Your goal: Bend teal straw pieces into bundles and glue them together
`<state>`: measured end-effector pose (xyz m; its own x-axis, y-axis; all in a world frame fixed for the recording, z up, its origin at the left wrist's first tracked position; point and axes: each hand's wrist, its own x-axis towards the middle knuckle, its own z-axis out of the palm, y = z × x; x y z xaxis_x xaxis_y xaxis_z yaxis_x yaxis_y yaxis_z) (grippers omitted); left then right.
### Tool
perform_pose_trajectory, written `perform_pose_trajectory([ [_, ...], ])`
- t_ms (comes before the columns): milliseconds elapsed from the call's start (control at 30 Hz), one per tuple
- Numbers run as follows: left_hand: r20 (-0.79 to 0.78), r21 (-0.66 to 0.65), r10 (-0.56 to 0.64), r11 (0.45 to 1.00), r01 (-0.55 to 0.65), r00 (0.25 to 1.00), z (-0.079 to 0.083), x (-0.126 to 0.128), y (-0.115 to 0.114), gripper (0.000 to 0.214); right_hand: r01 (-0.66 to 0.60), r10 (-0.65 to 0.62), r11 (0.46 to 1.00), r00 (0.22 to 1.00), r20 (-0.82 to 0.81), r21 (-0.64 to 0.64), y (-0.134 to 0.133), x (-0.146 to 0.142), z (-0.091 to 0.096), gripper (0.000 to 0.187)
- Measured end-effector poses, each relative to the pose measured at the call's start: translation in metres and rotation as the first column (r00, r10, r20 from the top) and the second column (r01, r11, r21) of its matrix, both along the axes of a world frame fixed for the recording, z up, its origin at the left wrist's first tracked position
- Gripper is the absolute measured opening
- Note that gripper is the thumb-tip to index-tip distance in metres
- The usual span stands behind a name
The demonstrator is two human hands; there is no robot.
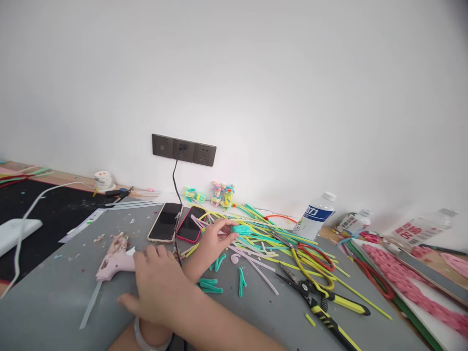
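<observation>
Right forearm (234, 319), hand (157, 282) at glue gun (115, 261) | grey mat (47, 307) | white wall (256, 87)

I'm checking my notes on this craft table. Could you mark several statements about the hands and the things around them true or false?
1. The left hand holds a teal bundle. True.
2. The right hand is at the handle end of the glue gun. True.
3. The forearms are uncrossed. False: the right forearm crosses over the left forearm.
4. The glue gun lies to the right of the cutters. False: it lies to the left of the cutters.
5. The pale-edged phone lies to the left of the pink-edged phone. True.
6. The blue-labelled bottle has no cap. False: the blue-labelled bottle has a white cap.
</observation>
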<state>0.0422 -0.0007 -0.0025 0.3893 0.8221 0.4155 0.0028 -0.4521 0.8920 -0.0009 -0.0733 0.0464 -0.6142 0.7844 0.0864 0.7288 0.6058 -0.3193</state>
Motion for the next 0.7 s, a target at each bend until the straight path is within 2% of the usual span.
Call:
perform_pose_trajectory([
  [67, 0.097, -0.115, -0.01, 0.993, 0.022, 0.995, 0.0, -0.001, 0.003, 0.025, 0.098, -0.094, 0.995, 0.989, 0.116, -0.036, 0.013, -0.022, -0.014, 0.062],
  [167, 0.204, -0.217, -0.009, 0.975, 0.054, 0.979, -0.001, -0.002, 0.008, 0.028, 0.148, -0.135, 0.985, 0.982, 0.135, -0.087, 0.029, -0.035, -0.027, 0.065],
  [267, 0.25, -0.27, 0.0, 0.96, 0.069, 0.968, -0.001, -0.002, 0.01, 0.03, 0.098, -0.08, 0.977, 0.992, 0.101, -0.187, 0.034, -0.032, -0.025, 0.057],
  [400, 0.239, -0.296, 0.008, 0.953, 0.066, 0.971, 0.002, -0.001, 0.005, 0.033, 0.026, -0.021, 0.98, 0.999, 0.031, -0.196, 0.029, -0.021, -0.013, 0.05],
  [467, 0.215, -0.336, -0.003, 0.939, 0.077, 0.977, 0.003, -0.001, 0.003, 0.035, -0.001, -0.016, 0.971, 0.997, -0.071, -0.238, 0.028, -0.013, -0.01, 0.052],
  [533, 0.204, -0.359, -0.021, 0.928, 0.095, 0.979, 0.004, 0.0, 0.0, 0.035, -0.081, -0.008, 0.945, 0.963, -0.27, -0.318, 0.026, -0.004, -0.01, 0.055],
  [633, 0.197, -0.319, -0.039, 0.942, 0.101, 0.98, 0.004, 0.003, -0.003, 0.031, -0.243, -0.006, 0.914, 0.792, -0.611, -0.324, 0.022, 0.012, -0.012, 0.055],
  [700, 0.164, -0.279, -0.055, 0.955, 0.099, 0.985, 0.002, 0.005, -0.005, 0.027, -0.224, -0.028, 0.943, 0.686, -0.727, -0.248, 0.018, 0.023, -0.011, 0.054],
])
